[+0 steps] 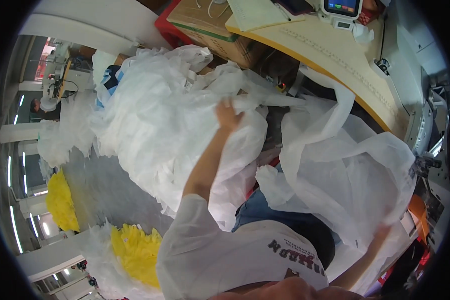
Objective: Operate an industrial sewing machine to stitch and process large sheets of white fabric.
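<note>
2 hands [228,116] [382,233] stretch white fabric [345,175], long axis upper-left to lower-right.

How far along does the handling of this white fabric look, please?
Done: hard to tell; a large white fabric heap lies piled on the left. In hand: the left hand grips fabric at that heap, while the right hand touches a white fabric piece beside the sewing table. Left: I cannot tell.

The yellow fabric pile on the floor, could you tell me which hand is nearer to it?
Left. The left hand grips white fabric above the yellow fabric pile; the right hand is far across.
</note>
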The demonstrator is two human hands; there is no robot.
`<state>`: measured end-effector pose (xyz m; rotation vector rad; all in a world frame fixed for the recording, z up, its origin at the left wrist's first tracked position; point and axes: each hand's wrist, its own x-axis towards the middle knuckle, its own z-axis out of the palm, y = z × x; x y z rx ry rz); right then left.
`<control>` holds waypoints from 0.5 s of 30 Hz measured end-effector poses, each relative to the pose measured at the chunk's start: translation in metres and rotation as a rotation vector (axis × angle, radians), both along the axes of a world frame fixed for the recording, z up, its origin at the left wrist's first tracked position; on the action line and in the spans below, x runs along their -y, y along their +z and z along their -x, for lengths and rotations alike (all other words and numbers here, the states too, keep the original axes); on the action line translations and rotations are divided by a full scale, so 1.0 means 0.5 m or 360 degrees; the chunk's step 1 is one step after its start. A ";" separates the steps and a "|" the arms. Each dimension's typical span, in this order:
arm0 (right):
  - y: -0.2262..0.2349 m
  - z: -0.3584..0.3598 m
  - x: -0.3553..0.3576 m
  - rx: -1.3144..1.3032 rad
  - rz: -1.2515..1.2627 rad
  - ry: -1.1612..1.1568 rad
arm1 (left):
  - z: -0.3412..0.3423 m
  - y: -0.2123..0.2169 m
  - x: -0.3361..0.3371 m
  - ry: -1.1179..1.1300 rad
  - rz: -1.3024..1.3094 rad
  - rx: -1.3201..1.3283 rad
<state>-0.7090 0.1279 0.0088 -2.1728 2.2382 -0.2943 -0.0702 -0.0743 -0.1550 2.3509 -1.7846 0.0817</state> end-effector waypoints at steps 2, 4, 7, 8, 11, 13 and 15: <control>-0.128 -0.043 -0.020 0.0000 -0.0401 -0.0109 | -0.115 -0.073 -0.005 0.0075 -0.0529 0.0187; -0.186 -0.079 0.013 -0.0049 -0.0374 -0.0295 | -0.216 -0.067 0.023 -0.0062 -0.0820 -0.0129; -0.045 -0.137 0.072 0.0960 -0.0597 -0.0679 | -0.160 0.130 0.037 -0.0217 -0.0043 -0.0496; -0.023 -0.119 0.049 0.0669 -0.0570 -0.0685 | -0.133 0.225 0.036 -0.0215 0.0146 -0.0548; -0.008 0.063 -0.115 -0.0150 -0.0354 -0.0733 | 0.008 0.428 -0.037 -0.0046 0.0440 -0.0817; -0.005 0.374 -0.302 -0.0768 -0.0404 -0.0755 | 0.123 0.463 -0.148 -0.0339 0.0432 -0.0809; 0.026 0.606 -0.452 -0.0684 -0.0244 -0.0943 | 0.258 0.457 -0.249 -0.0788 0.0403 -0.0793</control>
